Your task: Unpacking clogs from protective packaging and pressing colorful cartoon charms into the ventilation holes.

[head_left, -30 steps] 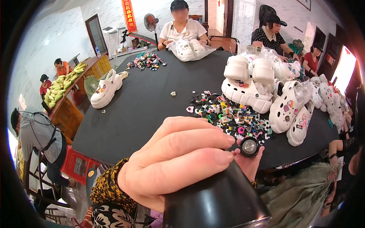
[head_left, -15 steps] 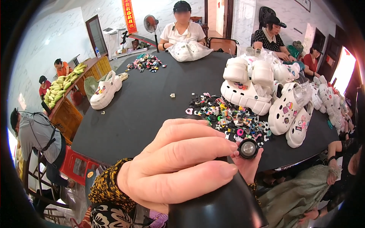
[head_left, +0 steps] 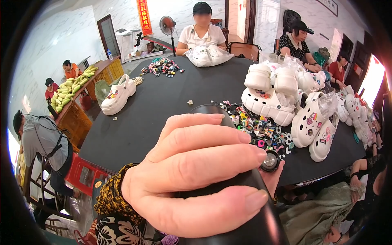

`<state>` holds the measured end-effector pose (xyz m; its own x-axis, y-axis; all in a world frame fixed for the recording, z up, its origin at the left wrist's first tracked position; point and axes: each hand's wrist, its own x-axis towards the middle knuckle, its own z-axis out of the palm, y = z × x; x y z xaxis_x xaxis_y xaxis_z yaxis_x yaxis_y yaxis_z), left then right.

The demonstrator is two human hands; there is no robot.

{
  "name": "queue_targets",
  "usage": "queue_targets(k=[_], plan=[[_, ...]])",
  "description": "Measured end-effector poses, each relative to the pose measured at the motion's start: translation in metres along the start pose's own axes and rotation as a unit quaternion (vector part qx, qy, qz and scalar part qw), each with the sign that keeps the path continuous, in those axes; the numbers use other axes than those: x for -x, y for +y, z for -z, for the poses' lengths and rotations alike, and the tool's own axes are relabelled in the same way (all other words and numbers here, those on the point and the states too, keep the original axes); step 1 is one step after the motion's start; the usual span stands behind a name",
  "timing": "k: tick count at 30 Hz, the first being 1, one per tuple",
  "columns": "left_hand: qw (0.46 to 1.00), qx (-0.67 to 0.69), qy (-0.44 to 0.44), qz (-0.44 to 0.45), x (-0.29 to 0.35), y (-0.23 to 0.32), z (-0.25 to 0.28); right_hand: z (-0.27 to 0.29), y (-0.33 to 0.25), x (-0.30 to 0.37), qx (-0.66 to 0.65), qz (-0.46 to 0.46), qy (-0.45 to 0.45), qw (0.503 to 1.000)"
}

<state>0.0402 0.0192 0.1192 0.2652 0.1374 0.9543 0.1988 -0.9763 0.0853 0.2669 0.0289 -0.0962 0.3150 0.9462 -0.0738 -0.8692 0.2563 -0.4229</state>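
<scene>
My left hand [head_left: 196, 163] is wrapped round a large black bottle, smooth like a thermos flask [head_left: 265, 216], close in front of me. The bottle's dark round upper end [head_left: 206, 109] shows beyond my fingertips. Beyond the bottle, my right hand [head_left: 272, 179] grips a black round cap [head_left: 270, 161] with a silver disc in its middle. The bottle hides most of that hand. Just past both hands lies a heap of small colourful shoe charms [head_left: 261, 130] on the dark table [head_left: 159, 102].
White clogs [head_left: 310, 122] with charms are piled at the right, and a single clog [head_left: 118, 97] stands at the left. Farther back lies another charm heap [head_left: 163, 67]. A person across the table handles a plastic bag [head_left: 208, 56]. A red stool [head_left: 83, 169] stands at lower left.
The bottle and my left hand have come closer and higher in view, and more of the bottle's upper end shows. The view has shifted slightly. Both hands keep their hold.
</scene>
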Motion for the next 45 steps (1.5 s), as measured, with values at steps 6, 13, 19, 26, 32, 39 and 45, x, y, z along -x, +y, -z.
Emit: queue_targets(k=[6, 13, 19, 26, 32, 39, 45], plan=[[0.999, 0.033, -0.024, -0.007, 0.004, -0.004, 0.008, 0.01, 0.004, -0.001, 0.001, -0.011, -0.057, 0.998], [0.931, 0.296, -0.112, 0.18, 0.051, -0.016, -0.006, 0.008, 0.001, -0.005, 0.043, 0.014, -0.091, 0.995], [0.832, 0.364, -0.145, 0.394, 0.079, -0.004, -0.004, 0.002, 0.008, -0.012, 0.036, -0.019, -0.087, 0.995], [0.745, 0.413, -0.126, 0.509, 0.129, -0.016, -0.035, -0.027, -0.016, -0.001, 0.134, 0.004, -0.095, 0.986], [0.739, 0.403, -0.172, 0.511, 0.141, -0.023, -0.046, -0.108, -0.044, 0.017, 0.278, 0.082, -0.284, 0.914], [0.702, 0.438, -0.177, 0.533, 0.13, -0.021, -0.047, -0.156, -0.056, 0.027, 0.585, 0.337, -0.483, 0.558], [0.711, 0.43, -0.154, 0.535, 0.132, -0.011, -0.034, -0.156, -0.039, 0.032, 0.566, 0.314, -0.564, 0.514]])
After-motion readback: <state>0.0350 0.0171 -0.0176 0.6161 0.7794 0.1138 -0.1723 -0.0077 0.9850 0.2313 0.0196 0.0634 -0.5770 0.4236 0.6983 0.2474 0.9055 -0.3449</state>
